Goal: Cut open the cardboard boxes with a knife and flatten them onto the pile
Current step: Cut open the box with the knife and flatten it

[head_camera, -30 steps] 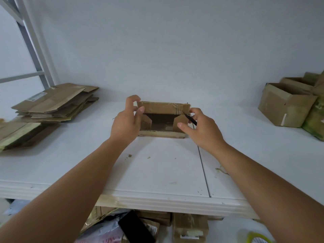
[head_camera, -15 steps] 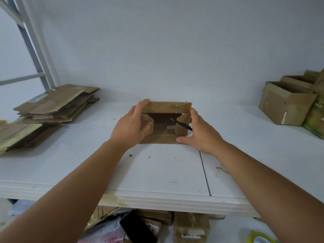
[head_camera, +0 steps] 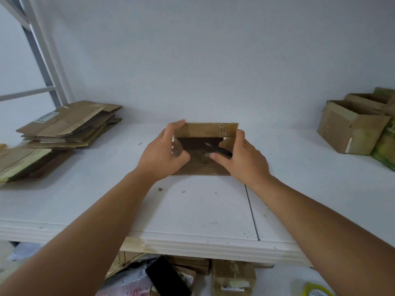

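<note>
Head view: cardboard box [head_camera: 205, 165] at shelf [head_camera: 192, 210] back; bare shelf nearer. Left hand [head_camera: 164, 157] grasps box's left end; right hand [head_camera: 243, 161] clasps right end, pinching knife [head_camera: 218, 148].

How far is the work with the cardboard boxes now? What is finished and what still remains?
Done: flattened boxes lie in a pile at the left of the table.
In hand: the left hand and right hand grip the sides of one small open box; the right hand also holds the knife. This box is not yet flat.
Left: upright boxes wait at the right.
</note>
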